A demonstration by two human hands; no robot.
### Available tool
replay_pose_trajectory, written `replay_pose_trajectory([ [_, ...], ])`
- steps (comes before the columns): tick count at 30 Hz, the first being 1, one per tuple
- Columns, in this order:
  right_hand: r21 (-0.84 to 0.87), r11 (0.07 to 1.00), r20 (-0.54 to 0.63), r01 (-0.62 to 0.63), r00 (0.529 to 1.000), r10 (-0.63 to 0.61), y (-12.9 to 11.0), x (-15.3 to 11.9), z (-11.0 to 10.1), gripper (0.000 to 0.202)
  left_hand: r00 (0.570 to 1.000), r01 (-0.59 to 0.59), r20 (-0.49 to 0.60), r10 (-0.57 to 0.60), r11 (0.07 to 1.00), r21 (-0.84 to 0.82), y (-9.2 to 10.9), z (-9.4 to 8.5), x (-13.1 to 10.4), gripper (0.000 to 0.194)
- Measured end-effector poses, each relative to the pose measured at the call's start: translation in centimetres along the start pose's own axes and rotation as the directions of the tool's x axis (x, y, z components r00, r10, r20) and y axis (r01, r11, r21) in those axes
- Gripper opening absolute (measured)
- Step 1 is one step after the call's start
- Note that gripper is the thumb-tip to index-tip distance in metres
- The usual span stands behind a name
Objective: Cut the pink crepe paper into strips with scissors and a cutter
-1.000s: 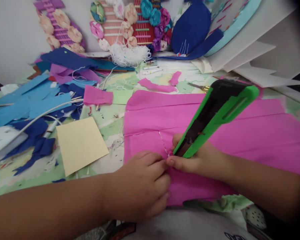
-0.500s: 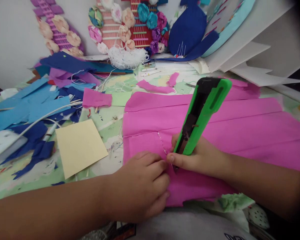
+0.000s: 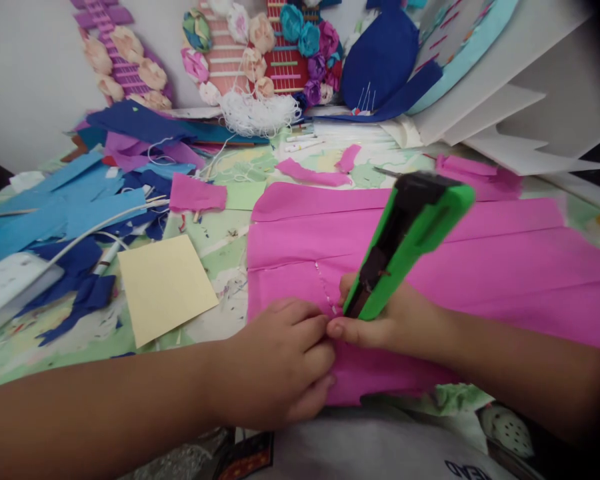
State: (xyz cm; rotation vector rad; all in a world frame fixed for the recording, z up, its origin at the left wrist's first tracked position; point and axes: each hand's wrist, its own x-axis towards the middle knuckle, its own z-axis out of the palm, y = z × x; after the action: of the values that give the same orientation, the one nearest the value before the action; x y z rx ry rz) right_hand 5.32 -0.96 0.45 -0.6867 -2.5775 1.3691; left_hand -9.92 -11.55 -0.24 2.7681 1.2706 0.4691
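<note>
A large sheet of pink crepe paper (image 3: 300,240) with fold lines lies in front of me. My right hand (image 3: 380,320) grips a green and black utility knife (image 3: 405,247), tilted with its butt end up and to the right. Its lower tip is hidden behind my thumb and fingers. A short broken slit (image 3: 324,283), showing white, runs down the paper to the knife. On the paper's near left part rests my left hand (image 3: 285,363), fingers curled and pressed together on the paper, close beside my right thumb.
A yellow paper square (image 3: 167,290) lies left of the pink sheet. Blue scraps (image 3: 80,213), a white power strip (image 3: 17,290) and its cord are farther left. Behind stand flower-trimmed guitar shapes (image 3: 285,60), white string (image 3: 257,113) and large white sheets (image 3: 505,80).
The knife's upper end has tipped slightly right and lower. My right hand has shifted a little left, against my left fingers. The whole view has moved slightly.
</note>
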Motion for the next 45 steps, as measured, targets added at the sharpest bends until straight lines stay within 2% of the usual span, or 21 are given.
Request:
replay_pose_trajectory([
  [8,0.166,0.978,0.005,-0.126,0.992,0.127,-0.4,0.13,-0.63,0.032,1.0,-0.022,0.022,0.022,1.0,0.021,0.1,-0.21,0.02,0.02],
  [11,0.105,0.99,0.044,-0.09,0.995,0.086,-0.46,-0.06,-0.51,0.031,0.999,-0.008,0.054,0.008,1.0,-0.002,0.03,-0.18,-0.12,0.023],
  [18,-0.062,0.989,0.003,0.132,0.991,-0.132,-0.16,-0.29,-0.03,0.028,0.998,-0.023,0.065,0.023,1.0,-0.001,-0.15,-0.2,-0.2,0.022],
  [26,0.101,0.995,0.042,0.009,0.999,-0.014,0.49,-0.18,-0.61,0.031,0.998,-0.009,0.062,0.01,1.0,-0.021,-0.17,-0.26,-0.13,0.023],
  [30,0.084,0.994,0.081,0.064,0.994,-0.07,0.3,-0.43,-0.51,0.03,0.996,-0.019,0.086,0.019,1.0,-0.002,-0.23,-0.24,-0.14,0.02],
  [38,-0.016,0.986,0.029,0.167,0.986,-0.166,-0.19,-0.46,-0.32,0.033,0.997,-0.022,0.074,0.022,1.0,0.006,-0.22,-0.06,-0.2,0.019],
  [45,-0.111,0.972,0.016,0.206,0.978,-0.206,-0.18,-0.7,-0.06,0.031,0.997,-0.018,0.068,0.019,1.0,-0.016,-0.31,-0.11,-0.21,0.016],
])
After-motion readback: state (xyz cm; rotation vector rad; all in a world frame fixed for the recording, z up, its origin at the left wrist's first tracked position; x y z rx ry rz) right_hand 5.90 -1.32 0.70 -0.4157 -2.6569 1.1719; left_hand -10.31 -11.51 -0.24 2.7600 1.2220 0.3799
